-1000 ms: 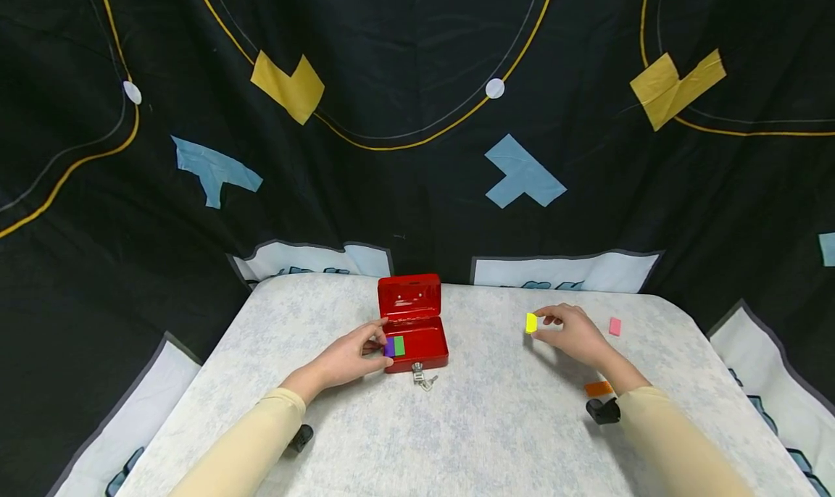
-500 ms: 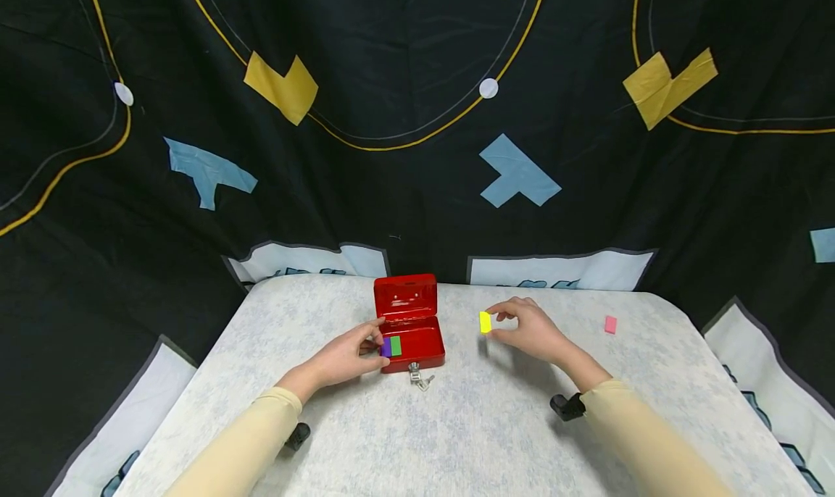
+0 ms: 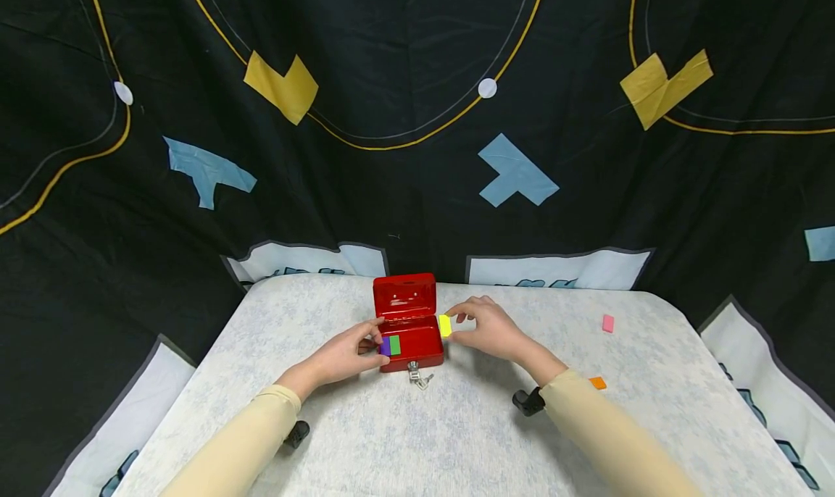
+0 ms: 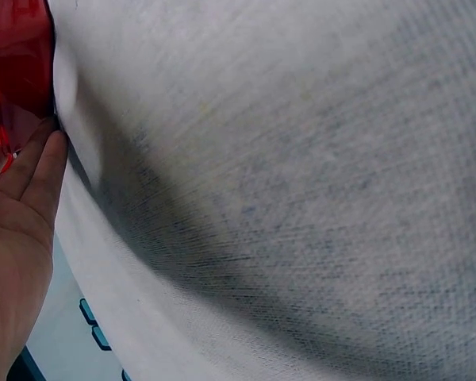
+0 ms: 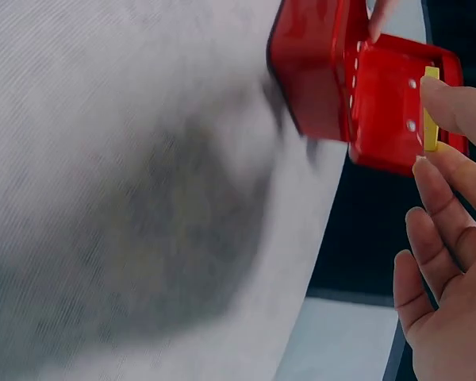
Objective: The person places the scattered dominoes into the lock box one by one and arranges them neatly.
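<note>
A small red metal cash box (image 3: 427,345) stands on the cloth-covered table with its lid (image 3: 404,295) raised. Inside, at its left end, lie a purple block (image 3: 385,346) and a green block (image 3: 395,345) side by side. My left hand (image 3: 339,353) holds the box at its left end, index finger towards the back and thumb towards the front; in the left wrist view, other fingers (image 4: 44,171) touch the red wall. My right hand (image 3: 489,330) pinches a flat yellow block (image 3: 445,326) between thumb and index finger, at the box's right side. Its remaining fingers are spread below.
A lock with keys (image 3: 417,376) hangs at the box's front. Towards the right of the table (image 3: 457,439) lie a pink block (image 3: 608,324) and an orange block (image 3: 597,383), the latter beside my right sleeve. A black curtain (image 3: 365,207) hangs behind the table.
My right hand has carried the yellow block leftwards across the table to the cash box. The orange block shows again beside the sleeve. My left hand has stayed at the box.
</note>
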`<action>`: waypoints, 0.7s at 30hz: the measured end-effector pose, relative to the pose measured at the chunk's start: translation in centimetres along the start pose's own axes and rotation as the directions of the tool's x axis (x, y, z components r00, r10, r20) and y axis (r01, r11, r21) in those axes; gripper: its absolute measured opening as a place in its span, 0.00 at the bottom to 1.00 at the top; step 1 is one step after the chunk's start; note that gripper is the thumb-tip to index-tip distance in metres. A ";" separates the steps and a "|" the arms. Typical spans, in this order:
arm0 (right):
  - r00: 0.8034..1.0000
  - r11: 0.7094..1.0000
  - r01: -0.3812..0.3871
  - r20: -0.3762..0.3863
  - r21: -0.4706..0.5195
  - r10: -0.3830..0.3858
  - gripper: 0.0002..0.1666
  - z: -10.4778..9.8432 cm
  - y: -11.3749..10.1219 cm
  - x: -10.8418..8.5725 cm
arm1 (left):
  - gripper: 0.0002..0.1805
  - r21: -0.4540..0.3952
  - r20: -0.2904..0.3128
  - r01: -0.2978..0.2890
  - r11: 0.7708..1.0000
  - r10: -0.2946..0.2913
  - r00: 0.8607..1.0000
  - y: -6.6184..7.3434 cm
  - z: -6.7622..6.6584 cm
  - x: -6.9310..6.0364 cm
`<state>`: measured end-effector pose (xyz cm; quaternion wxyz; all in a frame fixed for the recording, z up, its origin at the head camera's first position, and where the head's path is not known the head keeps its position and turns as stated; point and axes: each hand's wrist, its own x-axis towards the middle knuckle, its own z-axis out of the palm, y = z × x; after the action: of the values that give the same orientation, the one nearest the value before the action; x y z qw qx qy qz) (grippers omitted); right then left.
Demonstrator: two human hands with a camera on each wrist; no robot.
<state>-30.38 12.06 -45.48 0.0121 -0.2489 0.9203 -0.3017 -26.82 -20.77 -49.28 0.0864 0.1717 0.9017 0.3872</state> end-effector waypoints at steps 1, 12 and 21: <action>1.000 1.000 0.002 0.005 -0.006 -0.002 0.23 0.2 -0.2 0.2 | 0.20 -0.003 0.001 -0.002 1.000 0.002 1.000 0.0 0.0 0.0; 0.998 1.000 0.002 0.057 -0.019 -0.001 0.27 2.1 -2.0 2.4 | 0.20 -0.007 -0.007 0.013 1.000 -0.013 1.000 -0.1 0.1 0.1; 0.998 0.999 0.022 0.062 -0.034 -0.020 0.26 3.1 -2.5 3.4 | 0.20 -0.033 0.003 0.007 0.999 -0.007 1.000 -0.2 0.0 0.1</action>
<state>-31.67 7.04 -46.13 0.0330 -0.2679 0.9218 -0.2782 -26.94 -20.89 -49.45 0.0919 0.1679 0.8957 0.4014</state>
